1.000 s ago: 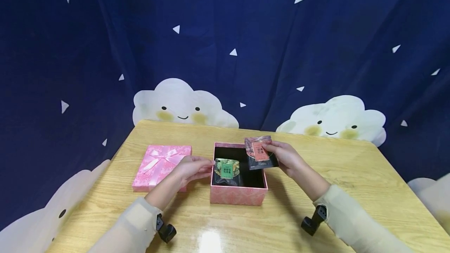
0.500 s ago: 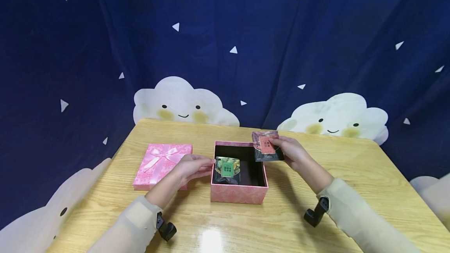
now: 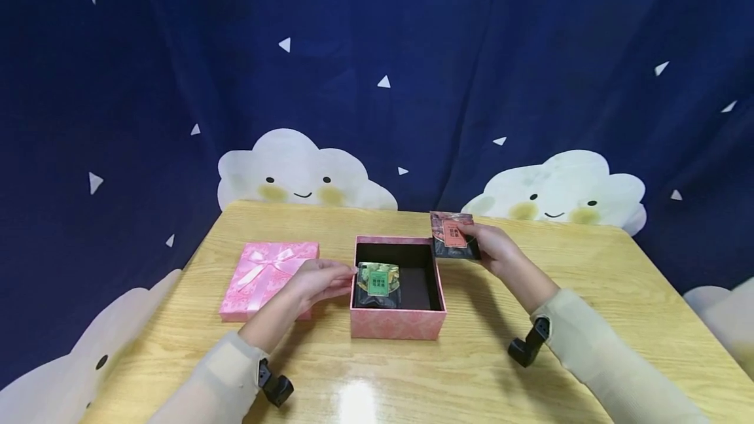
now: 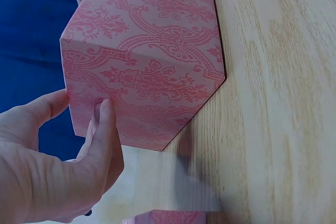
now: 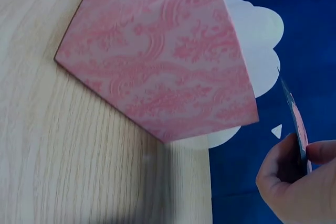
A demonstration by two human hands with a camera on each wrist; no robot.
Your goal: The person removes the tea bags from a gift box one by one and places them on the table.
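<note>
My right hand (image 3: pixel 496 248) pinches a dark pouch with a red label (image 3: pixel 453 235) between thumb and fingers, above the right back corner of an uncovered pink box (image 3: pixel 397 324). In the right wrist view the red-label pouch (image 5: pixel 298 119) shows edge-on, apart from the box. A second dark pouch, with a green label (image 3: pixel 378 284), lies inside the box on the left. My left hand (image 3: pixel 323 281) holds the box's left wall at the rim. The left wrist view shows the thumb at the rim and fingertips against the patterned outer side; the inner side is hidden there.
The pink lid (image 3: pixel 268 280) with a ribbon bow lies left of the box, partly behind the left forearm. All of it stands on a wooden table (image 3: pixel 377 371). A dark blue curtain (image 3: pixel 377 38) with clouds hangs behind the table's far edge.
My right hand has carried the red-label pouch up, back and to the right, from over the box's inside to its back right corner. The left hand has stayed at the box's left wall.
</note>
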